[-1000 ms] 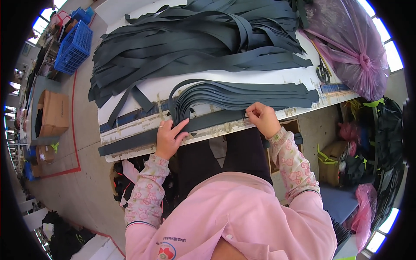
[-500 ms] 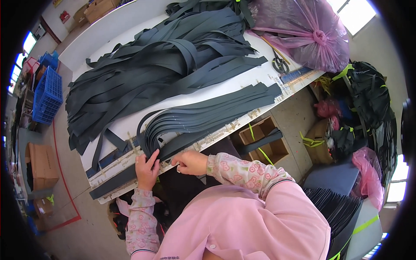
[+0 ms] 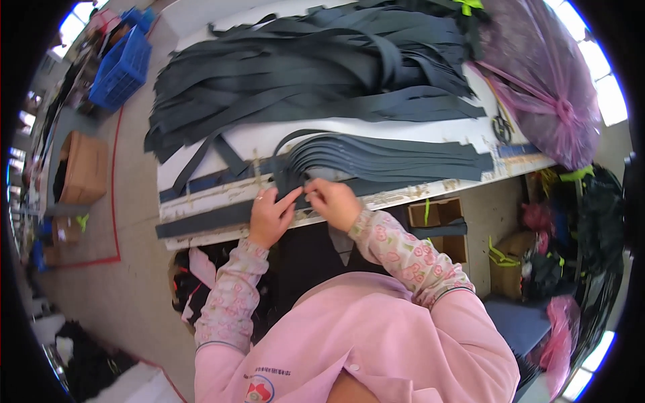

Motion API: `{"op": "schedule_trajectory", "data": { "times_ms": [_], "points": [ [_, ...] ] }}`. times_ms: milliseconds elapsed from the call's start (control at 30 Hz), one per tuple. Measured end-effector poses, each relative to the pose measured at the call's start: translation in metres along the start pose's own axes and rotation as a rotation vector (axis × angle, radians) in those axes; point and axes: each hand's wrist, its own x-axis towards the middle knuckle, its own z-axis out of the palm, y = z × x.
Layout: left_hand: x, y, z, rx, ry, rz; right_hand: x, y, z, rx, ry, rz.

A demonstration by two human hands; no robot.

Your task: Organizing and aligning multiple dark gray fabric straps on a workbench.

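Note:
A bundle of dark grey flat straps (image 3: 396, 158) lies along the near part of the table, its left end curling over in loops. At that curled end is my left hand (image 3: 270, 218), a ring on one finger. Its fingers are stretched and apart, the index pointing right toward my other hand. My right hand (image 3: 337, 205) has thumb and forefinger pinched together beside that index fingertip; whatever is in the pinch is too small to make out. One dark strap (image 3: 201, 220) runs flat along the table's front edge, passing behind my left hand.
A large heap of dark straps (image 3: 302, 77) covers the back of the white table (image 3: 262, 141). Scissors (image 3: 501, 127) lie at right beside a tied pink plastic bag (image 3: 551, 87). Below the edge stands a wooden box (image 3: 437, 213). Left are a blue crate (image 3: 121, 70) and a cardboard box (image 3: 84, 168).
The view has turned, so table and straps appear shifted right. My hands have come closer together at the bundle's curled end, and my right fingertips now meet my left index finger.

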Motion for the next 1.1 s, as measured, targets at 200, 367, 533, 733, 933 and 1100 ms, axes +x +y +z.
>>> {"op": "schedule_trajectory", "data": {
  "times_ms": [200, 367, 533, 733, 933, 1100],
  "points": [
    [-0.002, -0.003, -0.001, -0.046, -0.014, -0.009, -0.004, -0.017, 0.006, -0.080, -0.110, 0.072],
    [-0.008, -0.005, -0.002, -0.056, 0.004, -0.021, -0.006, -0.022, 0.020, -0.157, -0.126, 0.081],
    [-0.008, -0.005, 0.000, -0.051, 0.013, -0.004, -0.007, -0.022, 0.025, -0.267, -0.088, 0.013],
    [-0.010, -0.006, -0.001, -0.028, -0.015, -0.021, -0.008, -0.024, 0.017, -0.184, -0.145, 0.053],
    [-0.003, -0.002, 0.000, -0.051, -0.001, 0.000, -0.026, 0.022, -0.079, 0.091, -0.029, 0.299],
    [-0.006, -0.004, -0.003, -0.035, -0.034, 0.006, -0.041, 0.040, -0.143, -0.008, 0.083, 0.331]
  ]
}}
